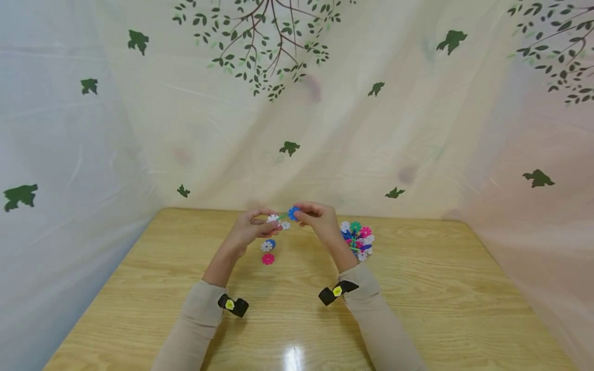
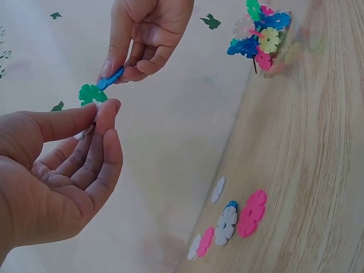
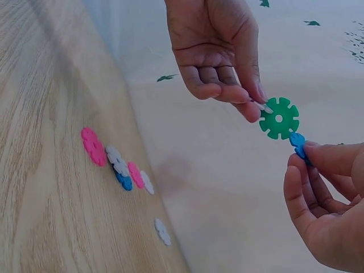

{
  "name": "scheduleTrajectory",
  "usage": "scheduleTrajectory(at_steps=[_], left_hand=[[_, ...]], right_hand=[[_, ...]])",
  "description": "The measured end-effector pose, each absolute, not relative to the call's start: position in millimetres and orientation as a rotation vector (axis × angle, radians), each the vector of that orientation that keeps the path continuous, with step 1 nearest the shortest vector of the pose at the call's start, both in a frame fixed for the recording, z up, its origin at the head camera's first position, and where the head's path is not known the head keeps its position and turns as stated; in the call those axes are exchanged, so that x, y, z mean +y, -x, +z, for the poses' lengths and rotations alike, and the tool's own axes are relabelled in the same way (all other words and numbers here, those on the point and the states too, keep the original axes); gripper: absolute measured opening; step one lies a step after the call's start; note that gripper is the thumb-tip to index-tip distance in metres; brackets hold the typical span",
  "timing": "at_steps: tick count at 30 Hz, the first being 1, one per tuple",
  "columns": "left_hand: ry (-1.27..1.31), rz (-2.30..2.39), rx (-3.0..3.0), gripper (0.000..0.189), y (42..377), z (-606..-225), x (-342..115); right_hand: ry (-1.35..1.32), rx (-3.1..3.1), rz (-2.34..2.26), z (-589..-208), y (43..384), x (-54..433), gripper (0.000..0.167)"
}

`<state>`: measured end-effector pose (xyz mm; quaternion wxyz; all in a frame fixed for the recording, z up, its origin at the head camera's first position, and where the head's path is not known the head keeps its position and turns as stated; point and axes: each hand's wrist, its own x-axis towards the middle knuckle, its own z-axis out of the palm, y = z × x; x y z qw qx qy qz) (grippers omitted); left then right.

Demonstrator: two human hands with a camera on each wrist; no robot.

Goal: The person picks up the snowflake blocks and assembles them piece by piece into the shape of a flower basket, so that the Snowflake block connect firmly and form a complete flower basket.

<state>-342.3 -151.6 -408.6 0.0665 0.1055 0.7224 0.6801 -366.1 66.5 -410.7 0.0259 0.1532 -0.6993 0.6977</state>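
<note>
My left hand (image 1: pixel 248 229) pinches a white snowflake building disc (image 1: pixel 273 220) between thumb and fingers. A green snowflake disc (image 3: pixel 279 118) stands out from that white one, over the far part of the table. In my right hand (image 1: pixel 321 221) a blue snowflake disc (image 1: pixel 293 213) is pinched by thumb and forefinger. The right wrist view shows the blue disc edge-on, right at the green disc's notched rim. Fingertips cover much of the white disc in both wrist views.
On the wooden table (image 1: pixel 417 288), below my hands, lie a pink disc (image 1: pixel 268 259), a white disc (image 1: pixel 266 247) overlapping a blue one, and several other loose discs. A cluster of many-coloured discs (image 1: pixel 356 239) stands beyond my right wrist. Printed cloth (image 1: pixel 232 154) hangs behind the table.
</note>
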Motion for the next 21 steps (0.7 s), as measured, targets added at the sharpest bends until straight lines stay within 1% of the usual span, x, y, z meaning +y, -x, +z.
scheduleTrajectory(at_steps=[6, 12, 17, 21], left_hand=[[-0.324, 2.012, 2.189, 0.029, 344, -409, -151], [-0.323, 1.999, 2.179, 0.031, 348, -410, -150], [-0.338, 1.96, 2.21, 0.029, 350, -411, -148], [-0.362, 1.965, 2.182, 0.031, 351, -412, -147]], right_hand=[[-0.516, -2.285, 2.084, -405, 365, 72, 0.028], [-0.594, -2.358, 2.015, -404, 368, 77, 0.029], [-0.636, -2.357, 1.993, -407, 370, 77, 0.028], [-0.622, -2.351, 1.978, -407, 371, 76, 0.025]])
